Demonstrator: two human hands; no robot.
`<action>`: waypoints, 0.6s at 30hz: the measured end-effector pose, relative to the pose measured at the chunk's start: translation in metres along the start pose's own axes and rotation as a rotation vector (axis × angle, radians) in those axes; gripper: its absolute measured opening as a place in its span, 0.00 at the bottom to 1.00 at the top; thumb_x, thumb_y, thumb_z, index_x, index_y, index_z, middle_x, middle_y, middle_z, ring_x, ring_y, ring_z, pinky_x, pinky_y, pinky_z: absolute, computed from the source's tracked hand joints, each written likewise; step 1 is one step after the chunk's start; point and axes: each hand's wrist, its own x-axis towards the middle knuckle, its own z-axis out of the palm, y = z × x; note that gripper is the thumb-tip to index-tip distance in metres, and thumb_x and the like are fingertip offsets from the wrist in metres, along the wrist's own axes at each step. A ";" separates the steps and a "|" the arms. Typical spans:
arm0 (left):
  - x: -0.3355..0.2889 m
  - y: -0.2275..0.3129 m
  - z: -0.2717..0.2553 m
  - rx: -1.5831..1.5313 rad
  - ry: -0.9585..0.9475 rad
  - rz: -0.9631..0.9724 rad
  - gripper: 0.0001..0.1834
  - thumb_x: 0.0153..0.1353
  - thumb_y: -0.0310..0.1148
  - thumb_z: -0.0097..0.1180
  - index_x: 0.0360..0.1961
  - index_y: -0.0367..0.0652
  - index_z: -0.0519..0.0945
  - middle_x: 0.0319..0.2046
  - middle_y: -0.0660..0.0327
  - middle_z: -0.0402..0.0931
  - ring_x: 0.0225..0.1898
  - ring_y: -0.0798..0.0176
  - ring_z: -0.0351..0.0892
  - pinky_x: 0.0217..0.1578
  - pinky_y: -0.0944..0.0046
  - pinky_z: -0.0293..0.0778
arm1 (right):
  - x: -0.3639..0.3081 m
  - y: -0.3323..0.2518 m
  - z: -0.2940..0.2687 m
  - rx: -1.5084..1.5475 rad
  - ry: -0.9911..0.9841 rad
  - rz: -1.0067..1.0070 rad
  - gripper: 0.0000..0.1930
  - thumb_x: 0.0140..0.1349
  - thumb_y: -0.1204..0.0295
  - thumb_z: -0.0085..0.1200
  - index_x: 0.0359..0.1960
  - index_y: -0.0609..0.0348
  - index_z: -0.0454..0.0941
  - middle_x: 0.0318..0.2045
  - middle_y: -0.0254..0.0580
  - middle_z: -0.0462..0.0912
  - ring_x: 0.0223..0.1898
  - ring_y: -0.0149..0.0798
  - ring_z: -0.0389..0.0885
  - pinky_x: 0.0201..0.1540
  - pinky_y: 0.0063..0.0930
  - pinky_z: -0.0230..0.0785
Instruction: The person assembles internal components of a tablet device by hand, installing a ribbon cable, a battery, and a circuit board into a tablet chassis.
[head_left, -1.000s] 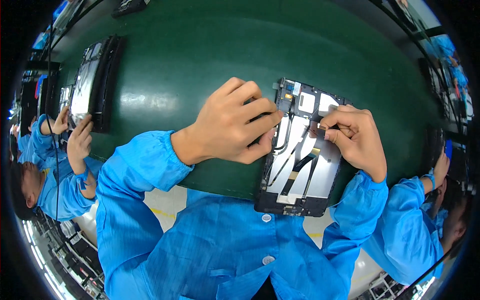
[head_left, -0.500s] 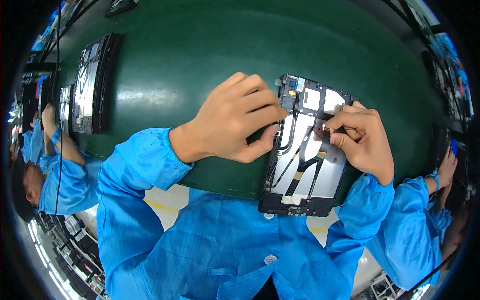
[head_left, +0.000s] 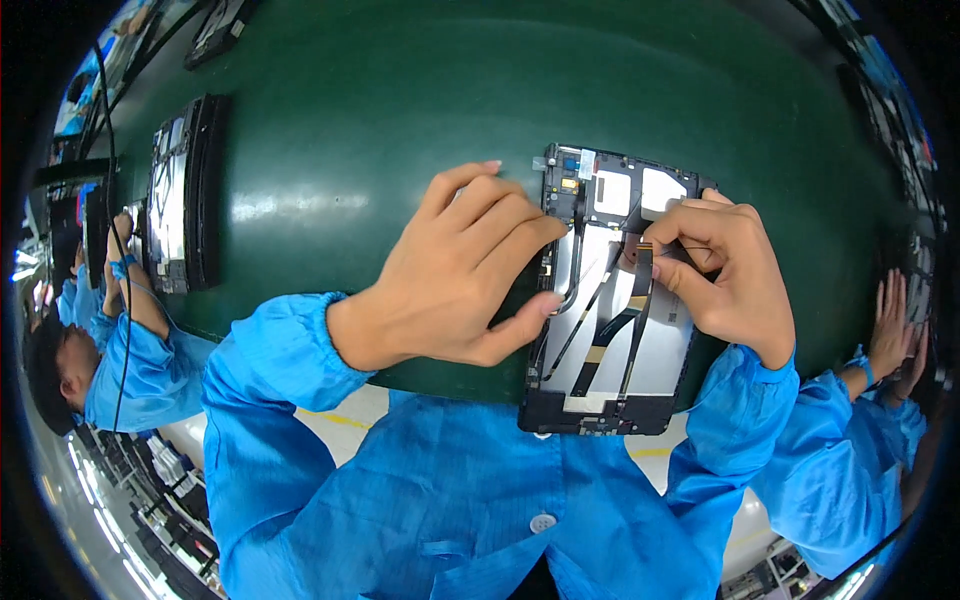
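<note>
An opened tablet [head_left: 672, 340] with a black frame and silver inner plates lies in front of me, its near end over the table's edge. My right hand [head_left: 728, 272] is closed at its right side, thumb and forefinger pinching the upper end of a dark flat ribbon cable [head_left: 641, 310]. That end stands up off the silver plate, and the cable runs down toward the near end. My left hand [head_left: 462, 268] is spread beside the tablet's left edge, with thumb tip and a fingertip at the frame and the forefinger raised. It grips nothing.
A stack of similar opened tablets [head_left: 170, 200] stands at the left of the green table [head_left: 400, 90]. Another dark device [head_left: 218, 32] lies at the far left. Co-workers in blue sleeves sit on my left [head_left: 140, 360] and right [head_left: 830, 450]. A thin black cable [head_left: 128, 300] hangs at left.
My left fingers have spread from a tighter curl, and the forefinger has lifted. The ribbon cable's end now shows raised in my right hand. The view has shifted slightly.
</note>
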 end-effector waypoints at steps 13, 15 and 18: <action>-0.008 0.005 0.007 0.234 0.011 0.002 0.30 0.64 0.53 0.67 0.57 0.41 0.87 0.45 0.54 0.84 0.52 0.48 0.82 0.69 0.36 0.70 | -0.003 0.000 -0.009 0.115 0.027 0.104 0.05 0.52 0.77 0.69 0.29 0.64 0.89 0.15 0.42 0.73 0.15 0.32 0.65 0.22 0.33 0.51; -0.008 0.003 0.007 0.227 0.011 -0.003 0.30 0.63 0.53 0.68 0.57 0.40 0.87 0.45 0.54 0.84 0.51 0.48 0.82 0.68 0.36 0.71 | -0.003 0.001 -0.010 0.123 0.018 0.092 0.04 0.51 0.76 0.68 0.28 0.63 0.88 0.15 0.43 0.75 0.15 0.32 0.68 0.22 0.33 0.53; -0.006 0.000 0.008 0.151 0.017 -0.010 0.31 0.60 0.51 0.69 0.56 0.39 0.87 0.45 0.53 0.84 0.50 0.47 0.82 0.66 0.37 0.73 | -0.003 0.002 -0.013 0.091 -0.014 0.096 0.05 0.50 0.76 0.69 0.28 0.62 0.88 0.16 0.43 0.74 0.15 0.33 0.68 0.22 0.33 0.53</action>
